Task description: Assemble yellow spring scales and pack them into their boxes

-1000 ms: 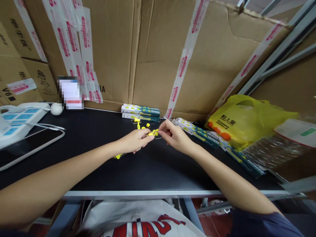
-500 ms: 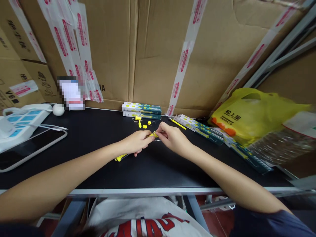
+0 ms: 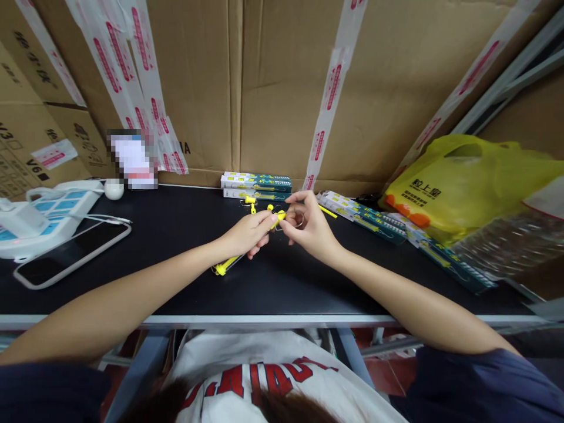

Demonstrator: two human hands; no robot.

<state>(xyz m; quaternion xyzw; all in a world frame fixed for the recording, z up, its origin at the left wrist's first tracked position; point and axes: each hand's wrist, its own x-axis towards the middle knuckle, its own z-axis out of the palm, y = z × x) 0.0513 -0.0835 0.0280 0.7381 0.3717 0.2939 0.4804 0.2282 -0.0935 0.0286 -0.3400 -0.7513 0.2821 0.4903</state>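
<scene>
My left hand (image 3: 247, 236) is closed around a tubular spring scale (image 3: 224, 268) with yellow ends. Its lower end sticks out below the palm, and the fingers hide most of the tube. At the scale's upper yellow end, my right hand (image 3: 314, 230) pinches a curved metal wire hook (image 3: 302, 221). How the hook meets the yellow end is partly covered by the fingertips. Just behind the hands lie small yellow parts (image 3: 250, 201) with bits of wire. A thin yellow rod (image 3: 328, 211) rests to the right of them.
Printed boxes (image 3: 256, 185) are stacked at the back against cardboard, and more boxes (image 3: 361, 216) lie at the right. Beyond them is a yellow plastic bag (image 3: 458, 188). A power strip (image 3: 70, 205), a phone (image 3: 74, 254) and a white ball-shaped object (image 3: 114, 189) occupy the left.
My right hand has turned, its fingers more raised, and a wire curve now shows beside them. Both hands and the spring scale sit slightly higher in view. The camera view has shifted.
</scene>
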